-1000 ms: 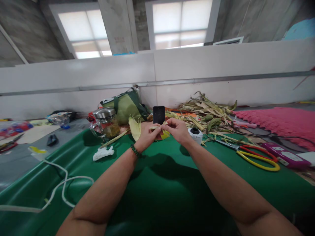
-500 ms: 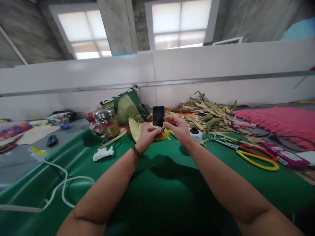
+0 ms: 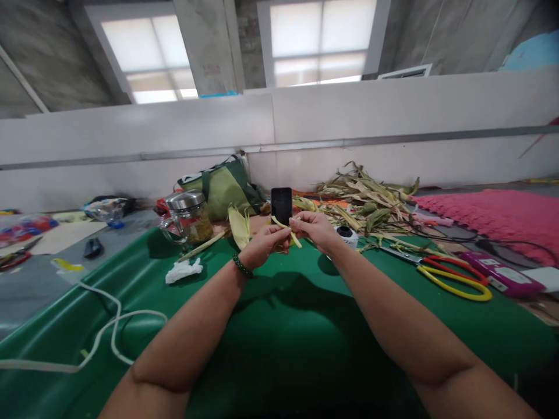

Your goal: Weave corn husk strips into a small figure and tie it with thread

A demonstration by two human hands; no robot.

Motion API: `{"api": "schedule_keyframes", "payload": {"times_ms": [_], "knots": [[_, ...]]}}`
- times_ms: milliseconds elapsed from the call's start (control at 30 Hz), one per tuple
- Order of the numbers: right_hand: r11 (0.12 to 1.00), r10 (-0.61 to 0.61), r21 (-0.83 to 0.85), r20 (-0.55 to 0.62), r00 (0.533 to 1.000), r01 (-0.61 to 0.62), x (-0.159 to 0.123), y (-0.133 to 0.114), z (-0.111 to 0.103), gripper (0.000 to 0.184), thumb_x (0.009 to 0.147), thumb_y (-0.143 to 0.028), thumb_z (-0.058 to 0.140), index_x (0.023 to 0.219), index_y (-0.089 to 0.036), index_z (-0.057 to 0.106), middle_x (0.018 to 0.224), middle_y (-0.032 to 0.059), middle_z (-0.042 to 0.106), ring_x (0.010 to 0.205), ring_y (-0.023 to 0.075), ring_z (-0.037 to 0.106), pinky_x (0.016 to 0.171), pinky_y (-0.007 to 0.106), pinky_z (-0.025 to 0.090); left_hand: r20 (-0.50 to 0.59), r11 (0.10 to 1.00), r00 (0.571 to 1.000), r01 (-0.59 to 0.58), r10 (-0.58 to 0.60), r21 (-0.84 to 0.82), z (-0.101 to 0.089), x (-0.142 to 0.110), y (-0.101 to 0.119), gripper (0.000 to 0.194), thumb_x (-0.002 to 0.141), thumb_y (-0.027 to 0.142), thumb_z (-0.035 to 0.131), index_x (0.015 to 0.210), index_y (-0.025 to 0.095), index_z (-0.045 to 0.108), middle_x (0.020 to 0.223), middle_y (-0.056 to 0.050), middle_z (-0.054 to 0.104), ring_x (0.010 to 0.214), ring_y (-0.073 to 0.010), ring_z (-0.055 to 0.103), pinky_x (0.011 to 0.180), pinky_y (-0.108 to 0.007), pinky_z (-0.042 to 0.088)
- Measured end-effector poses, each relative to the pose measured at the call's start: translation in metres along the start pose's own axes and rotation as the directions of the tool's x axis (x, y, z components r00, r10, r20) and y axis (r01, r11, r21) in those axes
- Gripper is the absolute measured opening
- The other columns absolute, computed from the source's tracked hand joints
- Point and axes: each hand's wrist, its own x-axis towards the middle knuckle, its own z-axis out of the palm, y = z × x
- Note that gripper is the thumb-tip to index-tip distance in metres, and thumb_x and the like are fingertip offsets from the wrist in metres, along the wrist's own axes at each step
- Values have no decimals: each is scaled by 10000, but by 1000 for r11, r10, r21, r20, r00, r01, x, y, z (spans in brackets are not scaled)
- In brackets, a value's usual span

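Observation:
Both hands meet above the green sheet [image 3: 301,343], in front of a dark upright phone [image 3: 281,202]. My left hand [image 3: 264,243], below a dark beaded bracelet, pinches a narrow pale-yellow corn husk strip [image 3: 296,239]. From the other side my right hand [image 3: 316,230] is closed on the same strip, thumb against fingers. One end of it sticks up at the left, another hangs down between the hands; fingers hide its middle. A broad husk leaf [image 3: 238,228] lies left of my left hand. Beside my right wrist stands a white spool [image 3: 348,237] with a black core.
A lidded glass jar [image 3: 188,218], a green bag [image 3: 227,189] and white crumpled tissue [image 3: 183,271] are at the left. Dry husks [image 3: 367,195] pile up behind. Scissors [image 3: 454,282] and a purple box [image 3: 502,273] lie right; a white cable [image 3: 114,326] crosses the sheet's left.
Half a second ago my right fingers were raised and more spread; now they are closed on the strip. The strip has turned, its ends now showing above and below the fingers.

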Motion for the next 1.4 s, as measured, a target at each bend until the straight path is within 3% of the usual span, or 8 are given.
{"api": "schedule_keyframes", "payload": {"times_ms": [367, 600, 800, 933, 1033, 1167, 1233, 1400], "knots": [[983, -144, -128, -76, 987, 134, 1, 1, 0, 415, 617, -554, 713, 651, -164, 577, 530, -51, 506, 483, 71, 413, 482, 229, 344, 33, 999, 999, -26, 26, 26, -2, 1, -4, 444, 604, 554, 754, 677, 139, 614, 529, 20, 577, 486, -75, 519, 549, -223, 460], [996, -84, 19, -189, 978, 89, 4, 10, 2, 466, 586, -615, 721, 674, -184, 570, 570, -27, 555, 508, 102, 486, 504, 254, 409, -170, 989, 977, -139, 130, -44, 20, 3, -15, 423, 669, 563, 700, 760, 157, 626, 567, 26, 594, 528, -96, 568, 596, -249, 505], [990, -135, -79, -210, 968, 121, 8, 7, -8, 423, 610, -580, 719, 678, -186, 580, 543, -34, 548, 480, 95, 455, 467, 238, 364, -82, 998, 994, -69, 70, 11, 12, 2, -13, 418, 762, 577, 597, 657, 180, 521, 504, 23, 557, 465, -104, 543, 537, -249, 490], [969, -245, -120, -340, 908, 217, 9, 0, -17, 397, 645, -558, 689, 717, -184, 575, 583, -31, 554, 527, 107, 495, 518, 252, 415, 38, 997, 999, -24, 22, 77, 4, 3, -10, 423, 731, 557, 641, 626, 171, 506, 518, -4, 595, 487, -127, 588, 547, -255, 487], [956, -287, -85, -456, 843, 280, 11, -6, -21, 401, 639, -558, 692, 740, -189, 571, 607, -35, 544, 523, 99, 481, 508, 244, 400, -130, 999, 991, -3, 10, 51, -7, 7, -2, 353, 733, 480, 674, 705, 142, 576, 593, -37, 643, 538, -160, 626, 520, -242, 462], [978, -169, 61, -321, 932, 198, 8, -8, -16, 426, 585, -564, 732, 729, -198, 570, 591, -40, 539, 507, 100, 480, 496, 247, 404, -417, 989, 901, -144, 122, -22, -40, 9, 28, 334, 915, 469, 380, 941, 183, 549, 773, -25, 671, 663, -105, 642, 593, -189, 464], [993, -91, 51, -180, 979, 102, 4, -8, -12, 435, 559, -565, 745, 699, -189, 577, 559, -44, 531, 478, 93, 463, 470, 241, 381, -612, 939, 778, -302, 145, -162, -58, 3, 44, 282, 908, 429, 405, 920, 184, 544, 742, -24, 653, 630, -95, 627, 593, -188, 465], [981, 115, -177, 203, 972, -79, -3, -8, -8, 381, 596, -507, 723, 630, -151, 590, 453, -64, 489, 422, 61, 398, 429, 207, 299, -717, 959, 654, -276, 241, 71, -73, -29, 45, 230, 865, 392, 450, 937, 191, 535, 722, -1, 614, 607, -102, 600, 573, -202, 451]]}}
